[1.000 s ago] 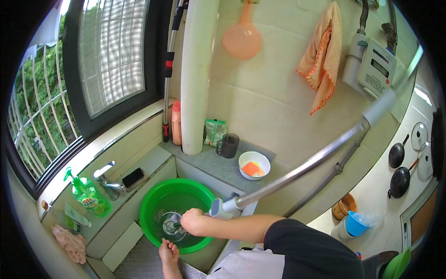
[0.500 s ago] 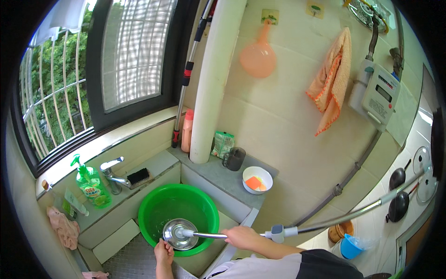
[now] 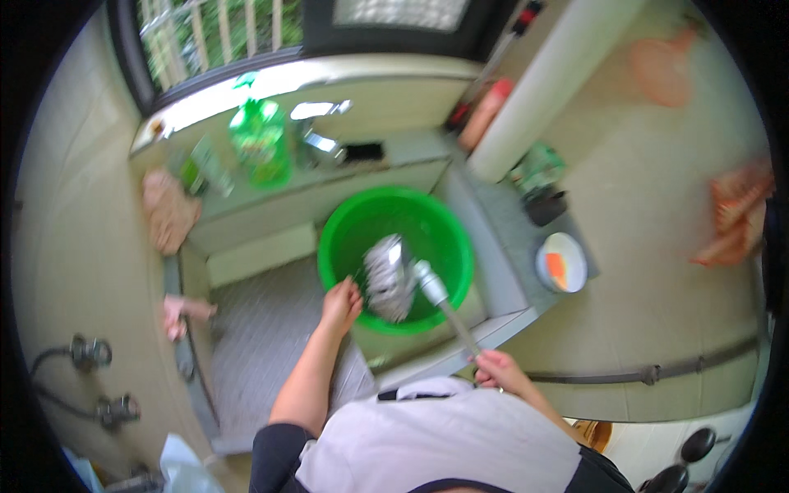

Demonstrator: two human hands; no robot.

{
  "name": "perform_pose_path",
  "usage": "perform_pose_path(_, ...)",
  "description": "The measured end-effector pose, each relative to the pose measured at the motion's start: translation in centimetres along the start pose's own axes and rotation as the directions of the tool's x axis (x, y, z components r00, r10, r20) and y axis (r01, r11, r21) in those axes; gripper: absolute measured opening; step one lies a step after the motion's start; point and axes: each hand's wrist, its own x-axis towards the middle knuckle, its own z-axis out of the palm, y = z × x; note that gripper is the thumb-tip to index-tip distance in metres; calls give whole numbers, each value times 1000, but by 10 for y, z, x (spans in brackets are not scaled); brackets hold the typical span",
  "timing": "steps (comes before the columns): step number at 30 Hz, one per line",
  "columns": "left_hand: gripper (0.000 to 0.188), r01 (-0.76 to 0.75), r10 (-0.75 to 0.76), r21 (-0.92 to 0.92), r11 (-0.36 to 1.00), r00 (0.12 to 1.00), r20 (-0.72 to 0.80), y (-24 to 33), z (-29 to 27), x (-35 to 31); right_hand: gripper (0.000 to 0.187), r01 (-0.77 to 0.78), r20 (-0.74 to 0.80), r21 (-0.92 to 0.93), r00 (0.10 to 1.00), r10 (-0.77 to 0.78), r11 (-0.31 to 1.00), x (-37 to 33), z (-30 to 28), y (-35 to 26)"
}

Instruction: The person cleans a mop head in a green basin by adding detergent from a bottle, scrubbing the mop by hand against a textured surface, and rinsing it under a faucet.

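One mop head (image 3: 388, 279) sits within the green basin's (image 3: 394, 194) outline, handling seemingly midway, not finished. Off the basin's lower right, the right hand's (image 3: 499, 370) fingers wrap the handle (image 3: 457, 322); the left hand's (image 3: 341, 304) curl at its left rim, hold unclear.

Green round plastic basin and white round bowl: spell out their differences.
The green round plastic basin is much wider than the white round bowl. The basin sits in the walled sink, the bowl on the grey ledge. The basin has a pale, fringed mop head in or over it; the bowl holds an orange piece. Both are round and open-topped.
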Motion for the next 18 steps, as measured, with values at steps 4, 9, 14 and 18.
perform_pose_path(4, 22, -119, 124, 46, 992, 982, -142, -1, 15, -2, 24, -206, 233, 256, 961, 147, 944, 4, -18, -14)
perform_pose_path(9, 40, -341, 393, 265, 902, 903, -175, 11, 58, -24, 28, -292, 441, 217, 881, 173, 932, 17, -19, -13)
perform_pose_path(14, 30, -585, 656, 641, 498, 737, 163, 10, 85, -17, 29, -256, 469, 87, 863, 187, 963, 21, -13, -16)
perform_pose_path(18, 23, -528, 615, 770, 357, 754, 232, 17, 97, -20, 35, -202, 401, -131, 885, 238, 971, 29, -12, -24)
